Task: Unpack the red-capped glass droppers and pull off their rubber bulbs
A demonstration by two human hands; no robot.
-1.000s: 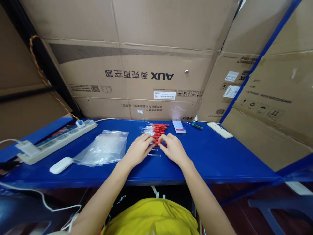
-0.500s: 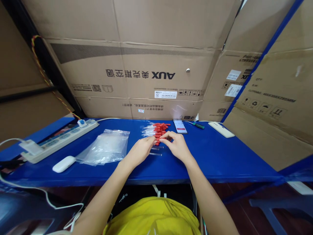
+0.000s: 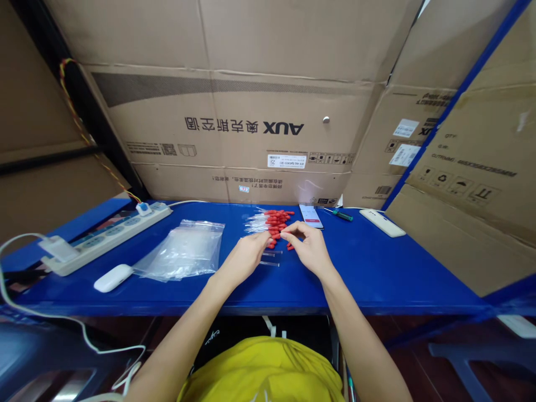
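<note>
A heap of thin clear tubes with red caps [image 3: 273,220] lies on the blue table [image 3: 377,273], near its back edge. My left hand [image 3: 245,255] and my right hand [image 3: 310,245] rest at the near side of the heap, fingers curled in and pinching at the red-capped ends. What each pinch holds is too small to name. Two bare clear tubes [image 3: 270,258] lie on the table between my hands.
A stack of clear plastic bags [image 3: 184,251] lies left of my hands, with a white earbud case [image 3: 113,277] and a power strip [image 3: 104,237] further left. A phone [image 3: 311,216], a green screwdriver [image 3: 341,214] and a beige remote-like device [image 3: 382,222] sit behind right. Cardboard boxes wall the back.
Both hands have slid a little further back towards the heap, and a few red caps now lie loose beside my right fingers.
</note>
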